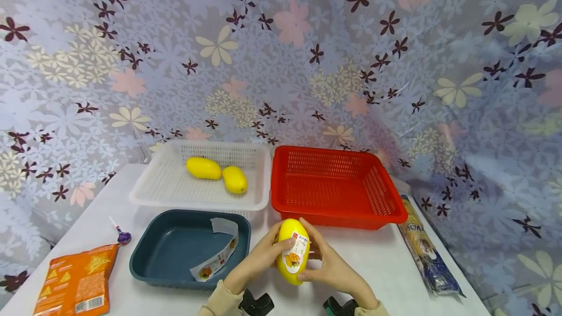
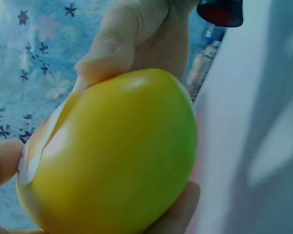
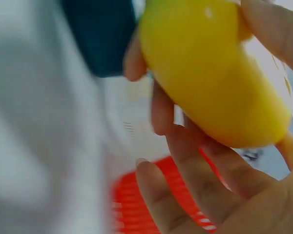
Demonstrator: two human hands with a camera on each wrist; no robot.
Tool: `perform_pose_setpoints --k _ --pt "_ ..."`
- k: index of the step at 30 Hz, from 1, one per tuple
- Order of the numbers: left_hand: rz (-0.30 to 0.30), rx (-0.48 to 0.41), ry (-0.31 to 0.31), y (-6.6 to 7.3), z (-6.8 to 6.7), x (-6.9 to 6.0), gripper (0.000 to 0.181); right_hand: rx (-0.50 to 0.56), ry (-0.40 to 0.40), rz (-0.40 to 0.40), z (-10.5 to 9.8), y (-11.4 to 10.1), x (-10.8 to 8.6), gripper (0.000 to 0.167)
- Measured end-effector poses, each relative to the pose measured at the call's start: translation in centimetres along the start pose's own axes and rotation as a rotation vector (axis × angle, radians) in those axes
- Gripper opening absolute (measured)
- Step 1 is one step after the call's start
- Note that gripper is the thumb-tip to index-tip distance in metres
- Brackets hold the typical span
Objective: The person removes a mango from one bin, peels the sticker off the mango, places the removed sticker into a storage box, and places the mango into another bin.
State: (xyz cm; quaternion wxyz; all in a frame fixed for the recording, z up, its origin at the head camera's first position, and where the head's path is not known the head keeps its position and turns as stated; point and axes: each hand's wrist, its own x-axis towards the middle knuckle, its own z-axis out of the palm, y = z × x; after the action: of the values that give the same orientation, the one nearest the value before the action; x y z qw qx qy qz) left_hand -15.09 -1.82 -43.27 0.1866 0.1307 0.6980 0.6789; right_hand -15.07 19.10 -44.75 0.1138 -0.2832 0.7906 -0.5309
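Observation:
A yellow mango (image 1: 286,231) is held upright between both hands, low in the middle of the head view. A white sticker (image 1: 297,249) with print and a fruit picture lies along its front. My left hand (image 1: 258,259) grips the mango from the left, its thumb on the sticker's edge. From the other side my right hand (image 1: 335,268) holds it, thumb near the sticker's lower end. In the left wrist view the sticker's edge (image 2: 36,163) stands slightly off the mango's skin (image 2: 122,151). Fingers behind the mango (image 3: 200,73) show in the right wrist view.
Two mangoes (image 1: 204,168) lie in a white basket (image 1: 149,179). Beside it stands a red basket (image 1: 333,219). A dark blue tray (image 1: 175,243) holds a strip of stickers (image 1: 215,263). An orange snack bag (image 1: 76,282), a lollipop (image 1: 124,238) and a long packet (image 1: 428,252) lie near the edges.

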Motion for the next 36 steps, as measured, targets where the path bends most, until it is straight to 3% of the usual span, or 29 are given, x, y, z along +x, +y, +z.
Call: perform_pose_setpoints --k 6,10,15,18,21,24,32,36 --pt "-0.089 0.008 0.084 -1.9 0.1 0.1 0.066 0.050 -0.091 0.015 1.6 2.2 0.1 0.122" --pt "-0.115 0.083 0.139 -2.5 0.4 0.6 0.068 0.008 -0.083 0.032 1.7 3.1 0.4 0.126" --pt "-0.129 0.212 0.123 -3.2 0.5 0.9 0.061 -0.027 -0.058 0.110 1.8 3.8 0.5 0.122" --pt "-0.067 0.318 0.159 -3.7 0.7 1.1 0.053 -0.013 -0.046 0.155 1.9 4.1 0.6 0.118" --pt "0.025 0.405 0.270 -4.2 0.8 1.3 0.048 0.000 -0.034 0.154 2.0 4.6 0.6 0.114" --pt "0.087 0.420 0.354 -4.6 0.9 1.5 0.042 0.009 -0.036 0.129 2.1 5.0 0.5 0.111" --pt "0.135 0.440 0.366 -5.0 0.9 1.3 0.029 0.114 -0.021 0.111 2.5 5.8 0.4 0.114" --pt "0.129 0.458 0.370 -4.9 0.9 1.4 0.026 0.126 -0.005 0.125 2.6 5.7 0.7 0.116"
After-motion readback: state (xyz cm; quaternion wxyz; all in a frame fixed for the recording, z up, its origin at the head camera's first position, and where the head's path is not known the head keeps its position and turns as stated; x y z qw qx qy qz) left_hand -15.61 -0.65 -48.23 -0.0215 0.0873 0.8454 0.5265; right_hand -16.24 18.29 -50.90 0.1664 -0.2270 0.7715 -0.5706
